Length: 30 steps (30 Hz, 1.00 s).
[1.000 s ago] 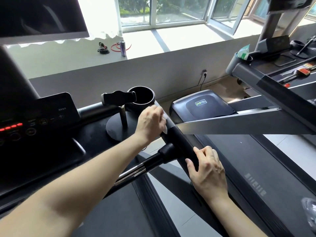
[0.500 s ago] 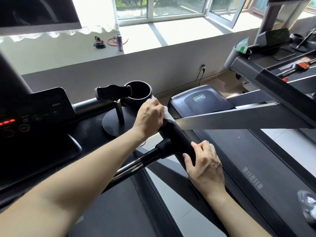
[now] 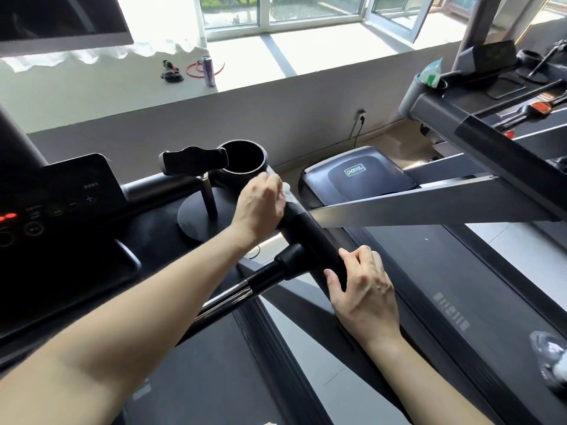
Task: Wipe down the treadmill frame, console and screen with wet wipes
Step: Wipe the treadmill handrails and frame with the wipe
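Note:
My left hand (image 3: pixel 260 204) grips a white wet wipe (image 3: pixel 287 191) and presses it on the upper end of the black right handrail (image 3: pixel 313 237), just below the black cup holder (image 3: pixel 242 161). Lower on the same handrail, my right hand (image 3: pixel 362 286) holds the padded grip with curled fingers. The dark console (image 3: pixel 61 197) with red lights lies to the left, and the screen (image 3: pixel 55 19) hangs at the top left. A chrome cross bar (image 3: pixel 233 296) joins the handrail from the left.
A black T-shaped lever (image 3: pixel 196 162) on a round base stands beside the cup holder. A second treadmill (image 3: pixel 491 142) with a wipes pack (image 3: pixel 431 73) in its cup holder stands to the right. A can (image 3: pixel 208 70) sits on the window ledge.
My left hand with the wipe has slid up the handrail toward the cup holder. My right hand has kept its grip lower down.

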Available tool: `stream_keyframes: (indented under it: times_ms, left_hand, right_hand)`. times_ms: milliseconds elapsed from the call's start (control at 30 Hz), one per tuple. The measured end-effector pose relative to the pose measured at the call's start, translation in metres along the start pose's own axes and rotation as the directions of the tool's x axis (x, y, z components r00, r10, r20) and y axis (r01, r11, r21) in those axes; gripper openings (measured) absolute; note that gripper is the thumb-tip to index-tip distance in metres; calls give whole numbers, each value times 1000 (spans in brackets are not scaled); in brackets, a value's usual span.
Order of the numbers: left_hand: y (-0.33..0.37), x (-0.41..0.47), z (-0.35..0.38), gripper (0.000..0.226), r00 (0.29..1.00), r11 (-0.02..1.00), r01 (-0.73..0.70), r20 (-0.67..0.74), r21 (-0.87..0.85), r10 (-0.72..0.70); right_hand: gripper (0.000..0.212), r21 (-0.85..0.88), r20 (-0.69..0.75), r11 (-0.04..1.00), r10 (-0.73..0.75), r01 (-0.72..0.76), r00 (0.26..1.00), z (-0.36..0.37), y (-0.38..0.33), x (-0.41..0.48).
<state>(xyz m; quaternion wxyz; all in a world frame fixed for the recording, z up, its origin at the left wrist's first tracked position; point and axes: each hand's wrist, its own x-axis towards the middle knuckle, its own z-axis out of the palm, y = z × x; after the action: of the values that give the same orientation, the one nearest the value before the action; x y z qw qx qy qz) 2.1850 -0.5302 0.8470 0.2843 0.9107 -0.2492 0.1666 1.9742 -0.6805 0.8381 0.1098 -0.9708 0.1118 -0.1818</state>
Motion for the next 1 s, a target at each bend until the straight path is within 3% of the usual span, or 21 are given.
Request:
stream_keyframes:
  times_ms: [167, 267, 500, 600, 667, 867, 1000]
  left_hand:
    - [29, -46, -11, 10, 989, 990, 43, 144, -137, -23]
    - [40, -65, -11, 4, 959, 966, 187, 245, -176, -141]
    - [51, -66, -3, 15, 911, 904, 400, 177, -152, -374]
    - [55, -72, 2, 25, 834, 815, 548, 203, -189, -513]
    - [52, -69, 5, 27, 758, 731, 646, 292, -220, -583]
    - [47, -59, 1, 36, 632, 520, 771, 547, -368, -549]
    - [55, -75, 2, 16, 710, 512, 704, 508, -492, -488]
  right_hand:
    - [35, 9, 0, 1000, 3, -3, 1000, -1, 0, 1]
    - [36, 10, 3, 1000, 6, -6, 1000, 0, 0, 1]
    - [36, 8, 11, 1000, 10, -10, 1000, 0, 0, 2]
    - [37, 13, 7, 1000, 13, -13, 1000, 0, -1, 1]
    - [38, 9, 8, 1000, 11, -11, 1000, 0, 0, 1]
    - [39, 5, 9, 1000, 14, -15, 1000, 1, 0, 2]
    - [36, 14, -1, 1000, 10, -10, 1000, 0, -1, 2]
